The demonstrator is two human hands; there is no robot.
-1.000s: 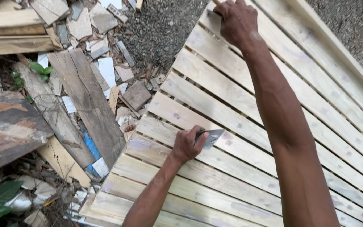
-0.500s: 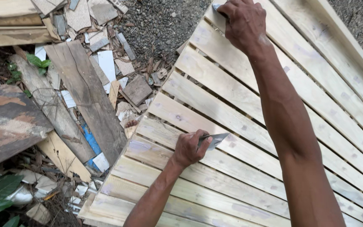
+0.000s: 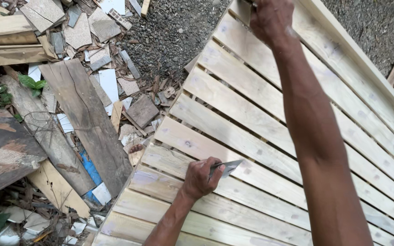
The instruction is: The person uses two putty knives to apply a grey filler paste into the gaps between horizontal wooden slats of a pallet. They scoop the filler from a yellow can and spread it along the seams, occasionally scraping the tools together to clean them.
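A pale wooden slatted panel (image 3: 233,105) lies tilted across the right of the view. My left hand (image 3: 200,177) grips a small metal scraper blade (image 3: 228,167), its flat tip resting on a slat near the panel's lower left. My right hand (image 3: 270,20) reaches far up and grips the panel's top edge, the arm stretched across the slats.
Left of the panel lies rubble: a long dark plank (image 3: 87,118), broken tiles (image 3: 110,82), a weathered board (image 3: 1,150), stacked timber (image 3: 5,32) and green leaves (image 3: 32,82). Gravel ground (image 3: 174,32) shows above, and again at the upper right.
The view has shifted slightly. My left hand with the scraper stays on the same slat area, moving slightly. My right hand still holds the top edge.
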